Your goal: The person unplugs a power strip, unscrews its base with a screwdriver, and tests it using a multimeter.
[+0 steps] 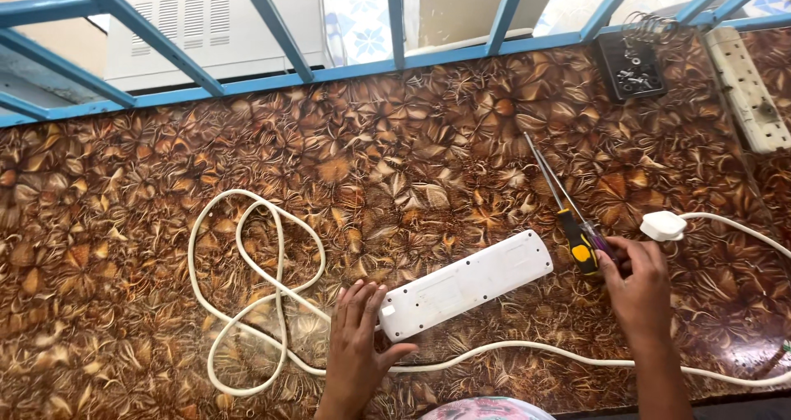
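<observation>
Power strip [465, 284]: white, lay face down and slanted near the front edge of the brown patterned table [124, 156].
Left hand [356, 346]: rested flat at the strip's cable end, fingers together and pointing up, thumb spread out under the strip's corner.
Right hand [638, 284]: fingertips closed on the handles of the screwdrivers [568, 206], just right of the strip.
Cord [255, 292]: white, looped left of the strip, ran along the front to the plug [663, 225].
Far right: second power strip [746, 86] beside a small dark tray [631, 65].
</observation>
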